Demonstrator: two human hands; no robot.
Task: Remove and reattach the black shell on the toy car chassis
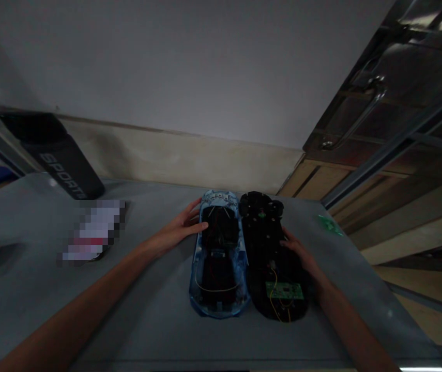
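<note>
A blue toy car body (pixel 221 305) lies on the grey table (pixel 139 330), its hollow dark inside facing up with a pale wire across it. Right beside it, on its right, is a black car chassis (pixel 267 232) with a green circuit board (pixel 285 290) and yellow wires near its lower end. My left hand (pixel 185 226) rests against the left side of the blue body, fingers apart, thumb over its edge. At the chassis's right side is my right hand (pixel 300 253), with fingers touching its edge; some of them are hidden.
A black bottle marked SPORT (pixel 65 155) stands at the back left, with a blurred-out flat object (pixel 94 230) before it. A small green item (pixel 329 225) lies near the right edge. A wall runs behind the table; a metal handle (pixel 356 116) is beyond it.
</note>
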